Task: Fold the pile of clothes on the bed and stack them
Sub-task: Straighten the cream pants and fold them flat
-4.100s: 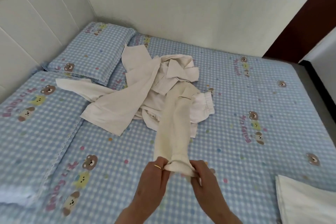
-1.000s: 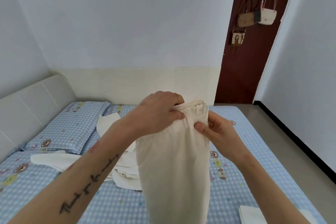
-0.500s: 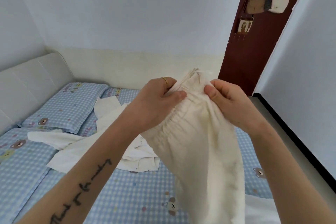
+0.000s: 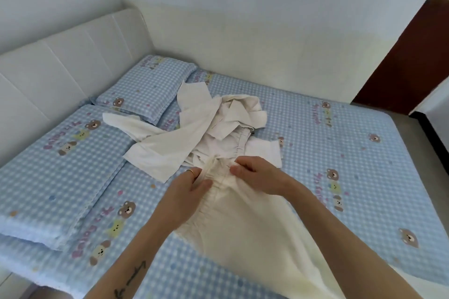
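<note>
Pile of clothes (image 4: 209, 128) lies mid-bed on the checked sheet (image 4: 340, 153), right of the pillow (image 4: 145, 87) and headboard (image 4: 60, 60). Nearer, cream trousers (image 4: 255, 230) lie spread; left hand (image 4: 187, 192) and right hand (image 4: 257, 175) both pinch their gathered waistband.

A home bedroom. A wide bed (image 4: 340, 143) covered by a blue-and-white checked sheet printed with cartoon bears and puppies stands in a corner formed by pale painted walls (image 4: 243, 7). A white padded headboard (image 4: 60, 60) runs along its left side, with a pillow (image 4: 148, 87) in matching checked fabric lying against it. Loose cream garments (image 4: 206, 128) lie heaped on the sheet. At the upper right, a dark reddish-brown door (image 4: 408, 63) meets a grey floor (image 4: 432, 172).
</note>
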